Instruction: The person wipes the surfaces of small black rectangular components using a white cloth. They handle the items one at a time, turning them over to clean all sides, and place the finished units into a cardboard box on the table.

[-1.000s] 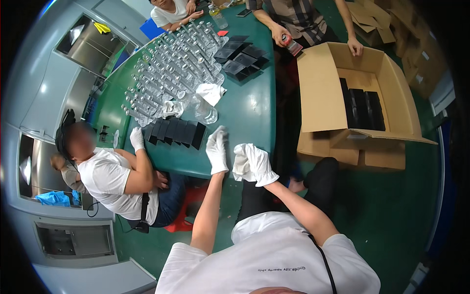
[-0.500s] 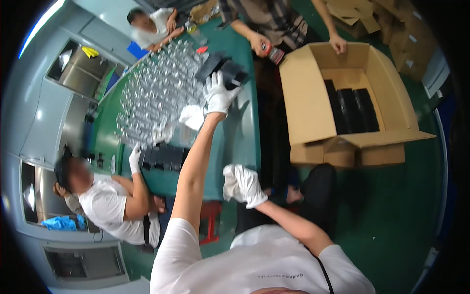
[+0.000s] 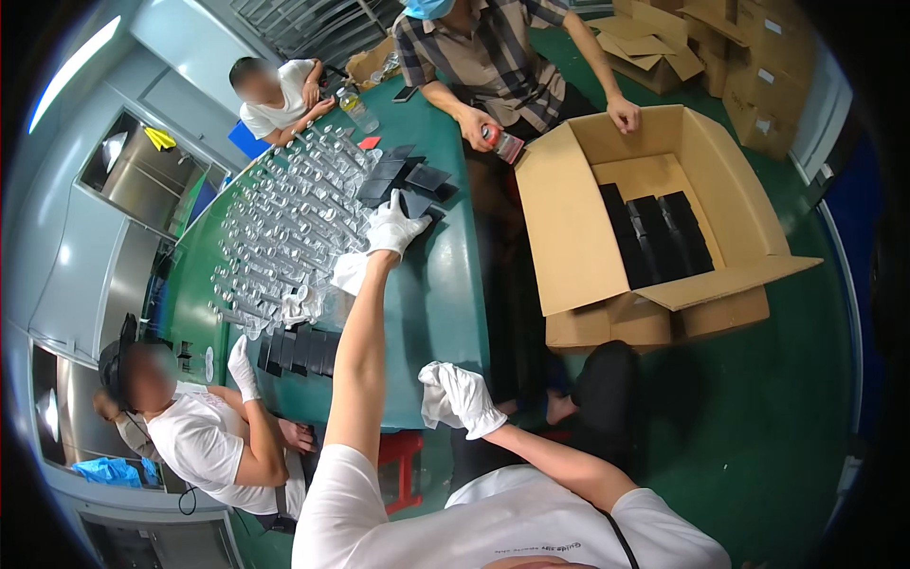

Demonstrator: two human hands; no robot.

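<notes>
My left hand (image 3: 394, 230), in a white glove, reaches across the green table (image 3: 445, 313). Its thumb and fingers close around a small black box (image 3: 414, 203) at the near end of a loose group of black boxes (image 3: 384, 178). A crumpled white cloth (image 3: 350, 272) lies beside its wrist. Over the table's near right edge, my gloved right hand (image 3: 466, 400) is closed on a white cloth (image 3: 437, 400). Left of the boxes stand many clear glass-like pieces (image 3: 294, 209) in dense rows. More black boxes (image 3: 301, 350) form a row nearer me.
An open cardboard carton (image 3: 573, 213) with black boxes (image 3: 654, 237) inside stands at the right. Behind it a person in a plaid shirt holds a red tape dispenser (image 3: 500, 142). Two co-workers sit along the table's left and far sides. A red stool (image 3: 403, 465) is below.
The view has shifted, showing more of the far side. My left hand has gone from spread fingers over the black boxes to closing around one. My right hand still holds the cloth.
</notes>
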